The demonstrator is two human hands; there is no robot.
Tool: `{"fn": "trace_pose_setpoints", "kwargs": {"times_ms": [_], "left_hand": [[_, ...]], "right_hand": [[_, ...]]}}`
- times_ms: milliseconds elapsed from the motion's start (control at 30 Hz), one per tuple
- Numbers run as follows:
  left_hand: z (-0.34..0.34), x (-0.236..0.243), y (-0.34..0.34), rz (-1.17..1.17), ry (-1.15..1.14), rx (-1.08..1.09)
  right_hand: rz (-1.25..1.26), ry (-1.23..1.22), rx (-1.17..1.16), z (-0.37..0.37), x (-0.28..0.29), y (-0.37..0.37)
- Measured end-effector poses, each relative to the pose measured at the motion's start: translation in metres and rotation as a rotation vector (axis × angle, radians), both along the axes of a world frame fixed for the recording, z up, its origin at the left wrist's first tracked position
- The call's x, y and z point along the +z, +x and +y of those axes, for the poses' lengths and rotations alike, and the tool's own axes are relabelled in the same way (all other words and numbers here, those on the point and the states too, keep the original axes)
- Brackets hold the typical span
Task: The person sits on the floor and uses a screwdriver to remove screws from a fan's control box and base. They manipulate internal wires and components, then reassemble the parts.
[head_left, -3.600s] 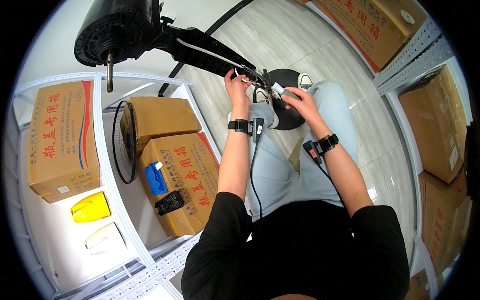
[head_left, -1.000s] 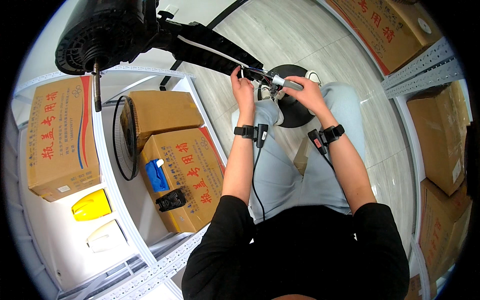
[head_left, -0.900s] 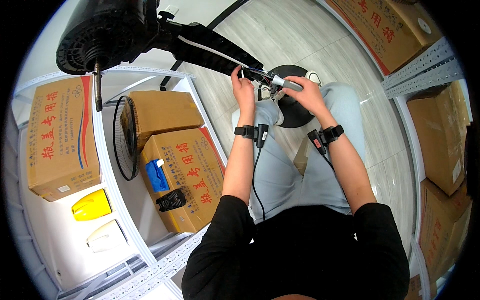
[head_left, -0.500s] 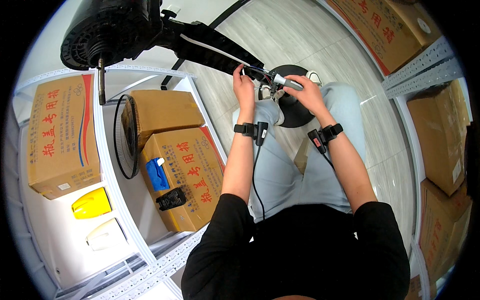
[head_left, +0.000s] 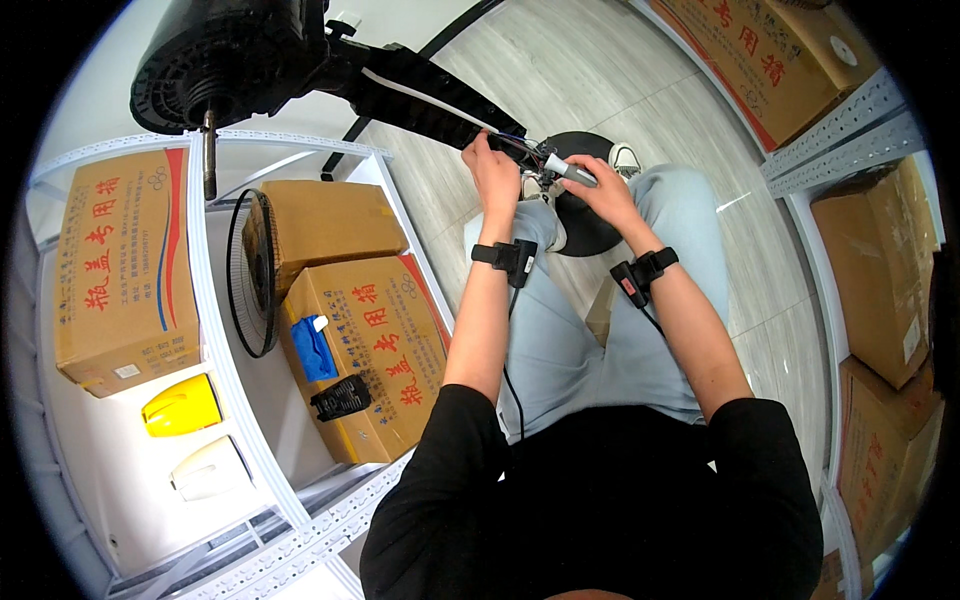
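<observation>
1. Head view: within half a second, the right hand (head_left: 607, 190) has tilted its gripped grey tool (head_left: 570, 169) more steeply at one o'clock, beside the wires (head_left: 524, 146) on the black arm (head_left: 425, 97).
2. At twelve, the left hand (head_left: 492, 175) has bunched its fingers (any grip is hidden; I can't tell), so work seems centred there.
3. Left shelf rail (head_left: 390, 190) at eleven, right shelf rail (head_left: 840, 128) at two; floor (head_left: 570, 60) stretches between.

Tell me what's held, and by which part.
Right hand: grey tool, by its darker end. Left hand: at the black beam; hold cannot be told.
</observation>
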State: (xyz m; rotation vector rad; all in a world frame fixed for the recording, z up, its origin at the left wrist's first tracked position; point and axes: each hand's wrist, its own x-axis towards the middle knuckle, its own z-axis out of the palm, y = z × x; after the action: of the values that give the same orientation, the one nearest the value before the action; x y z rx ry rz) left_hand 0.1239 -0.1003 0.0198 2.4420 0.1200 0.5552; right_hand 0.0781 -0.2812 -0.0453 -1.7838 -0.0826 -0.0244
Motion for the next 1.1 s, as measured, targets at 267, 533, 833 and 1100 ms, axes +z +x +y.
{"fn": "trace_pose_setpoints", "kwargs": {"times_ms": [267, 533, 833, 1100], "left_hand": [[-0.006, 0.015, -0.003, -0.005, -0.009, -0.017], [-0.005, 0.016, -0.003, 0.007, 0.104, -0.084], [-0.034, 0.024, -0.014, 0.121, 0.151, -0.085], [-0.031, 0.021, -0.007, 0.089, 0.155, -0.074]], "right_hand": [[0.004, 0.032, 0.018, 0.000, -0.007, 0.001], [0.192, 0.295, 0.110, 0.008, -0.010, -0.003], [0.408, 0.445, 0.117, 0.005, 0.025, -0.016], [0.416, 0.438, 0.097, 0.010, 0.032, -0.019]]}}
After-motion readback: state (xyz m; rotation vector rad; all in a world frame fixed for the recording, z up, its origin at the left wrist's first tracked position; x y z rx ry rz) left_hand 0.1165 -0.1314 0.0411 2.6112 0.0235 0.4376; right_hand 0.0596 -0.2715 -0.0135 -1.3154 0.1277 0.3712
